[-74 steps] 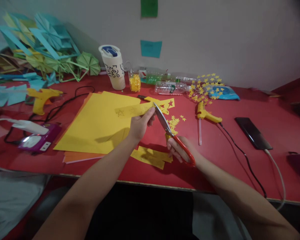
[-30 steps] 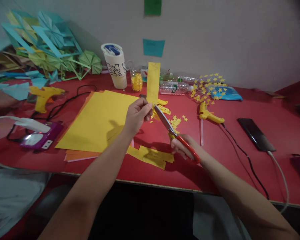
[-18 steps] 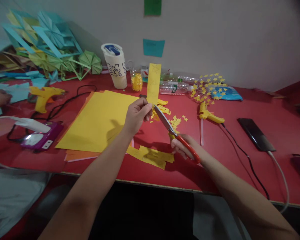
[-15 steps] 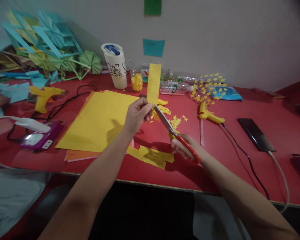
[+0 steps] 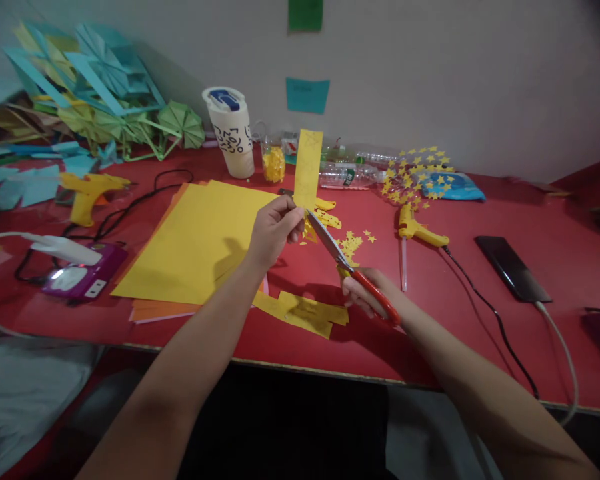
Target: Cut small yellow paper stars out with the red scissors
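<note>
My left hand pinches the lower end of an upright yellow paper strip, which bears faint drawn outlines. Red-handled scissors are gripped in my right hand, with the blade tips at the strip's lower edge beside my left fingertips. Small yellow paper stars lie on the red table just beyond the scissors. Yellow offcuts sit behind my left fingers, partly hidden. Close to the table's front edge, more yellow strips overlap one another.
Yellow sheets are stacked left of my hands. Behind stand a white tumbler and a cup of yellow pieces. One glue gun and a phone lie right; another glue gun and a purple power strip are left.
The yellow strip has tilted very slightly, while both hands and the scissors stay almost in place. At the far left edge, another person's hand has drawn mostly out of view.
</note>
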### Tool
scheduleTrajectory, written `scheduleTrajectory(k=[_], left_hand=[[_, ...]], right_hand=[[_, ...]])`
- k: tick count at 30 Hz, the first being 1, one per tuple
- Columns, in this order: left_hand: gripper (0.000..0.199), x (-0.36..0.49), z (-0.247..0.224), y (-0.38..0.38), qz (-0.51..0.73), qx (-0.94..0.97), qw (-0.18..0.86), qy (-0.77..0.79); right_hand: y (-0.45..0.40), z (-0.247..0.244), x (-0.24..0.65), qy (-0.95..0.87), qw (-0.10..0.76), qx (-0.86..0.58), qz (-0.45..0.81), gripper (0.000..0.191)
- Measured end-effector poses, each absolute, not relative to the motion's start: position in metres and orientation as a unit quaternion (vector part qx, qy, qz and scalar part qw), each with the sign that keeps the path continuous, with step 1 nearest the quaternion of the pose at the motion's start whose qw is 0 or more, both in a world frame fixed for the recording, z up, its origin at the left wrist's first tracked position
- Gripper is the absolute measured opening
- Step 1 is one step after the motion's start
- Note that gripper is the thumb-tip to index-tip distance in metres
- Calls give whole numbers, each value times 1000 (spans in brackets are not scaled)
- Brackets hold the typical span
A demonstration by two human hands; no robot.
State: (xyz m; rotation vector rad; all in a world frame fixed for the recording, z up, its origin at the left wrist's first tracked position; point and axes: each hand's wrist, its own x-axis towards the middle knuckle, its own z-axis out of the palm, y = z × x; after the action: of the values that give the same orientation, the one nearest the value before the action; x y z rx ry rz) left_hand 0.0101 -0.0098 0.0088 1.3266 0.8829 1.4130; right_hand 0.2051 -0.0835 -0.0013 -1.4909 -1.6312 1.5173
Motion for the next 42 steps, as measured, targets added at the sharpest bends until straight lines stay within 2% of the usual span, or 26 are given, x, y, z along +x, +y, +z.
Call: scheduleTrajectory(k=[12, 18, 26, 42], left_hand=[[17, -3, 11, -4, 527, 580, 506, 361], [19, -5, 11, -2, 525, 585, 507, 354], [21, -7, 11, -2, 522, 595, 495, 358], [19, -6, 9, -2, 534, 577, 514, 343]], right_hand=[[-83, 3, 208, -600, 202, -548, 546, 48], [-83, 5, 208, -602, 198, -546, 547, 54], [-81, 6, 209, -604, 188, -553, 542, 44], [-81, -1, 210, -610, 191, -540, 548, 47]])
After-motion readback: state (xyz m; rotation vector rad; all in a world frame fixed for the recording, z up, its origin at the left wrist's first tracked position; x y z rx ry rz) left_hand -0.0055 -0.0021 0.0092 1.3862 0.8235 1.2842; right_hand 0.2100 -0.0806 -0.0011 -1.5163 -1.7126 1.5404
